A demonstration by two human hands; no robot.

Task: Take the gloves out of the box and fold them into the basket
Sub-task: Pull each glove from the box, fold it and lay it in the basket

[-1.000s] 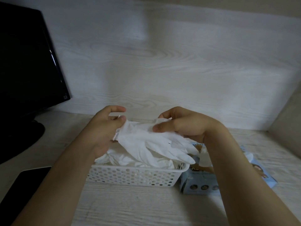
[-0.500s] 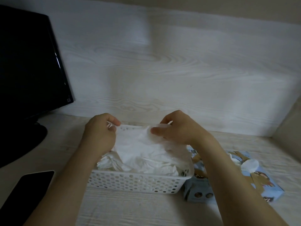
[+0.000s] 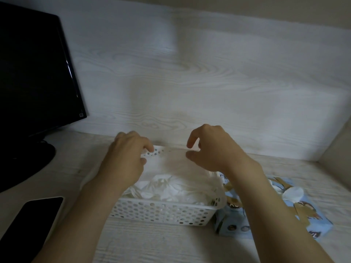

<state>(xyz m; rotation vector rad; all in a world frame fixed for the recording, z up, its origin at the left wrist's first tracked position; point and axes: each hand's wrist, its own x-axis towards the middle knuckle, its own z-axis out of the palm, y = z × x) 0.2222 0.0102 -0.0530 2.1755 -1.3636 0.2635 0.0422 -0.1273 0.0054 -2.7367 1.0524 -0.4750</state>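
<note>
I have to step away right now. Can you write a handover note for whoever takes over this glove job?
Left hand and right hand hover over the basket; blur hides whether they pinch the top glove.
A pile of gloves already lies in the basket.
The box sits right of it, another glove poking from its top.
Left to do: settle the top glove, then fold in the rest.

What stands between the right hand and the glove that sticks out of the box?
Nothing visible does. The right hand is above the far side of the basket, and the glove pokes uncovered out of the box just right of the basket.
</note>
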